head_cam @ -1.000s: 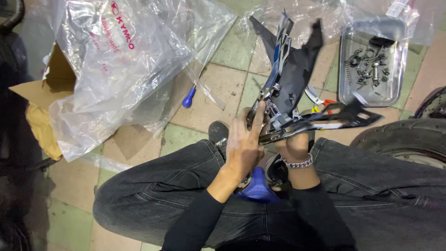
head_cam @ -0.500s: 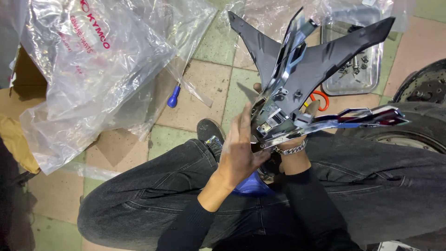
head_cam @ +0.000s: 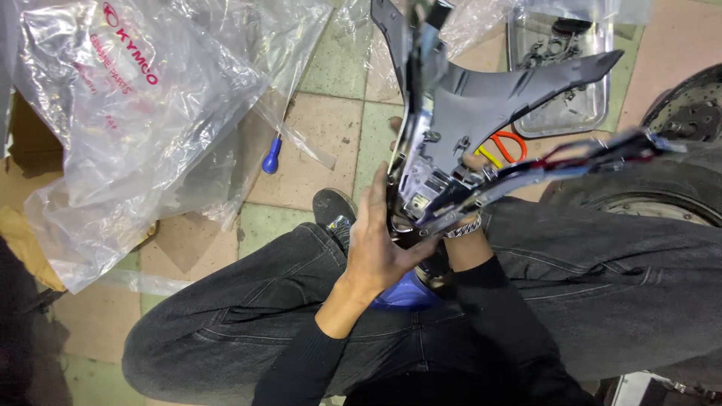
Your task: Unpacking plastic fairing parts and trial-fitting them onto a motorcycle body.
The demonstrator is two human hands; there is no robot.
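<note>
I hold a dark grey plastic scooter fairing panel [head_cam: 496, 101] with pointed wings upright over my lap. A headlight unit [head_cam: 432, 188] with wiring sits at its base. My left hand [head_cam: 380, 240] presses flat against the left side of the unit, fingers up. My right hand [head_cam: 470, 162] is mostly hidden behind the panel and grips it from below; only its wrist with a metal bracelet [head_cam: 460, 228] shows clearly.
A large clear plastic bag [head_cam: 143, 113] lies on the tiled floor at left over cardboard [head_cam: 30, 143]. A blue-handled screwdriver [head_cam: 271, 158] lies beside it. A metal tray [head_cam: 560, 75] of small parts sits top right. A tyre [head_cam: 662, 173] is at right. Orange-handled scissors [head_cam: 508, 143] lie behind the panel.
The fairing panel has been lifted and tilted upward toward the camera, filling more of the view. Both hands stay on its base.
</note>
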